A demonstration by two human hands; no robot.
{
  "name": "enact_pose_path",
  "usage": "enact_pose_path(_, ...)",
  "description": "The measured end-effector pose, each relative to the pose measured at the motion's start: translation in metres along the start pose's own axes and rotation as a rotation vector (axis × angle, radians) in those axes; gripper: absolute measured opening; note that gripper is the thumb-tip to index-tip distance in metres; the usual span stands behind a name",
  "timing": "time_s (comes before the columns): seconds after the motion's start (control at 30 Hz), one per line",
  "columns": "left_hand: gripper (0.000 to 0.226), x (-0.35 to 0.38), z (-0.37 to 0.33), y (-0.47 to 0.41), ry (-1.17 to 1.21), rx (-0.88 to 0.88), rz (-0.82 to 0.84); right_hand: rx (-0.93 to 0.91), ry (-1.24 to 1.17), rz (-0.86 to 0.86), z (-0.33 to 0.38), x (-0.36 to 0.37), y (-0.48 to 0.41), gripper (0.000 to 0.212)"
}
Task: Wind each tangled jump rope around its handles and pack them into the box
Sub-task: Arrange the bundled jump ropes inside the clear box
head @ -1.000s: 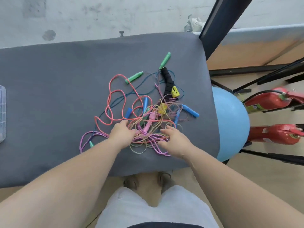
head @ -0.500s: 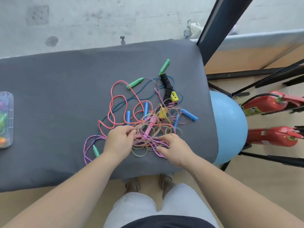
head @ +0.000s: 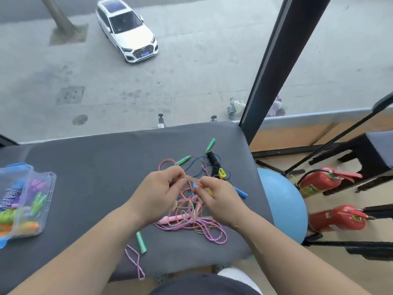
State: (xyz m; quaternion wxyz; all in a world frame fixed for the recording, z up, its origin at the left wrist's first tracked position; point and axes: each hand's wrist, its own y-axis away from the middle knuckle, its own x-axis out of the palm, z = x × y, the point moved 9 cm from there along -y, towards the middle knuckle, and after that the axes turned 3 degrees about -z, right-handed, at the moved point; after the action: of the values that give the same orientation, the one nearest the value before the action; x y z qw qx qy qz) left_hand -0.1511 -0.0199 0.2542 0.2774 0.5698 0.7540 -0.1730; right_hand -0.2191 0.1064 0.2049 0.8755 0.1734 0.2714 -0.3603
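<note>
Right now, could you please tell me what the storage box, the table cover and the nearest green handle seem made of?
The storage box looks like clear, glossy hard plastic: its contents show through the walls. The table cover seems a matte grey fabric, perhaps felt, without shine. The green handle looks like smooth moulded plastic, though possibly rubbery.

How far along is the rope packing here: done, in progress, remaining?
Done: several wound ropes of mixed colours lie in the clear plastic box at far left. In hand: the left hand and right hand pinch a thin tan cord raised from the tangled pile of ropes. Left: that pile, with loose coloured handles, is unwound and unpacked.
</note>
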Motion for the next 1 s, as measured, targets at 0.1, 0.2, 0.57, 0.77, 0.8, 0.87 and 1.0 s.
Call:
enact_pose_path(0.1,0.021,-0.016,-0.013,-0.004,0.030,0.004,-0.041,0.031,-0.018,-0.032,-0.002,-0.020,0.008,0.029)
enact_pose_path(0.2,0.022,-0.039,-0.018,-0.007,0.187,-0.058,-0.176,0.081,0.008,-0.029,-0.020,-0.031,0.018,0.024)
enact_pose_path(0.57,0.018,-0.122,-0.115,-0.027,0.295,0.192,-0.488,0.211,0.039,-0.112,-0.075,-0.070,0.055,0.033)
enact_pose_path(0.77,0.018,-0.112,-0.101,-0.042,0.238,0.116,-0.537,0.348,-0.153,-0.073,-0.089,-0.090,0.077,0.048)
enact_pose_path(0.8,0.019,-0.103,-0.086,-0.045,0.218,0.051,-0.513,0.362,-0.228,-0.054,-0.087,-0.089,0.080,0.048)
enact_pose_path(0.87,0.018,-0.086,-0.054,-0.049,0.203,-0.088,-0.472,0.381,-0.407,-0.021,-0.077,-0.087,0.086,0.043)
enact_pose_path(1.0,0.020,-0.059,-0.009,-0.044,0.216,-0.257,-0.389,0.396,-0.749,0.011,-0.054,-0.085,0.097,0.034)
